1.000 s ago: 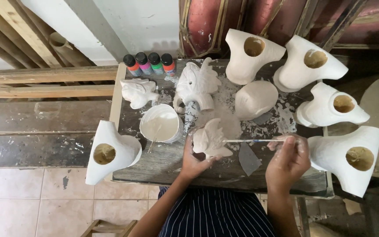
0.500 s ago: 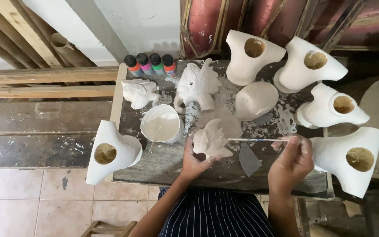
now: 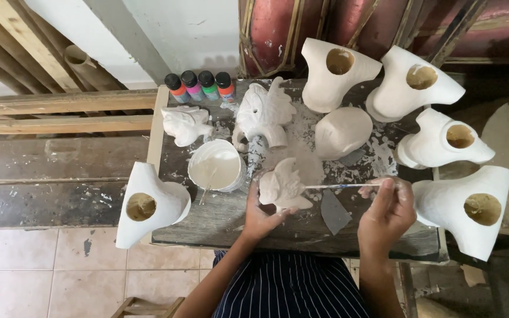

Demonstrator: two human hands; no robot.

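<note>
My left hand [image 3: 261,217] grips a small white plaster figurine [image 3: 282,186] and holds it just above the paint-spattered work table [image 3: 219,221]. A thin paintbrush [image 3: 341,186] lies level in my right hand [image 3: 386,213], and its tip touches the figurine's right side. Left of the figurine stands a round bowl of white paint [image 3: 216,165] with a stick resting in it.
Several white hollow plaster casts ring the table, one at the left front [image 3: 147,204] and others at the right [image 3: 463,202]. Two white figurines [image 3: 264,115] [image 3: 185,124] and several small paint bottles [image 3: 200,86] stand at the back. A grey shard [image 3: 334,212] lies near my right hand.
The figurine has turned a little in my left hand, and the brush tip has kept stroking its right side. The rest stays put.
</note>
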